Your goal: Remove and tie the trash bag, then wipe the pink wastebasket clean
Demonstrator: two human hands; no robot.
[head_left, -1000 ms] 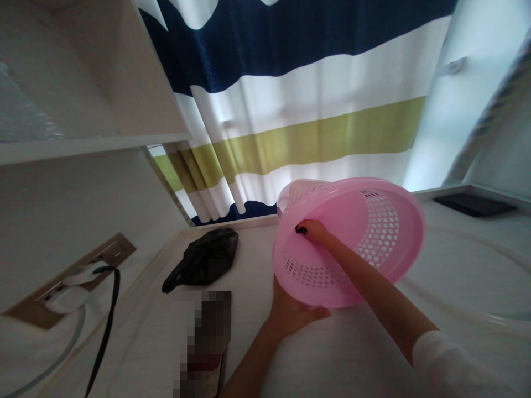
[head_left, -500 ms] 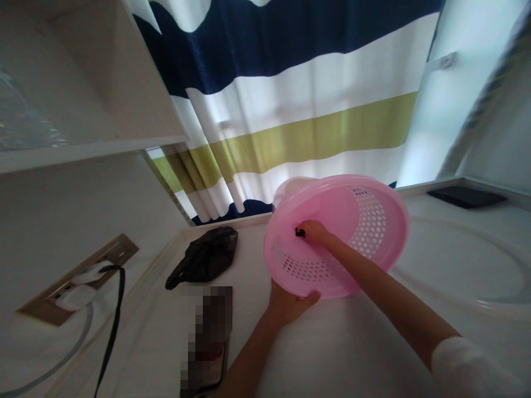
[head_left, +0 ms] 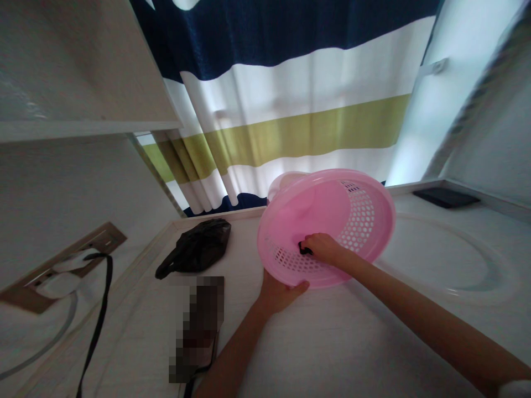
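Note:
A pink plastic basket [head_left: 326, 202] with perforated sides is tilted so that its open mouth faces me. My left hand [head_left: 279, 294] grips the lower left of its rim, thumb on the outside near the front and the other fingers hidden behind the basket. Inside the mouth, my right hand [head_left: 326, 249] has its fingers closed on a small black item [head_left: 305, 249], too small to name. That hand is close to the holes in the basket's lower wall.
A black plastic bag [head_left: 203, 246] lies on the white tabletop [head_left: 332, 342] at the left, with a blurred-out phone-like object [head_left: 199, 329] below it. Plugs and cords hang from a wall socket [head_left: 70, 268]. To the right are a translucent oval ring [head_left: 493, 260] and a dark flat object [head_left: 446, 197].
Within the basket, my right hand has moved down with the small black item, toward the lower perforated wall. My left hand keeps its hold on the rim. The whole view has shifted slightly.

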